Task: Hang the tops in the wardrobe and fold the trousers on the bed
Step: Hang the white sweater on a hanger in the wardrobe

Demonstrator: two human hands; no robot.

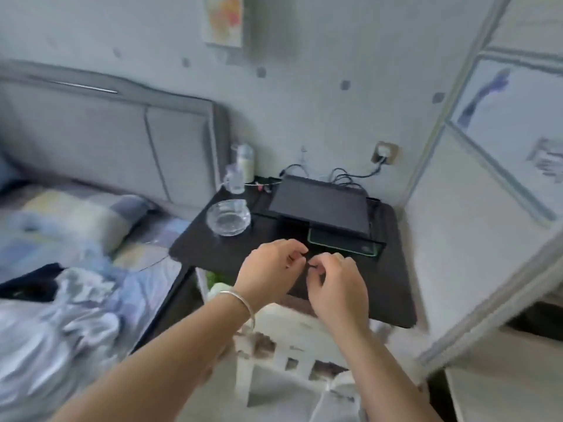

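Bedroom corner: both hands, left hand (271,266) and right hand (335,287), hover loosely curled and seemingly empty over black bedside table (393,269), while crumpled clothes (61,315) lie on bed (146,257), leftward of table, nearer left hand.

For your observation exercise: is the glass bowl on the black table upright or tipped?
Upright: the bowl sits on the table with its open rim facing up.

2 hands: left (271,269), right (335,287); 1 glass bowl (228,219); 1 black table (396,269); 1 bracelet (240,303); 1 pillow (82,217); approx 2 bottles (240,169)
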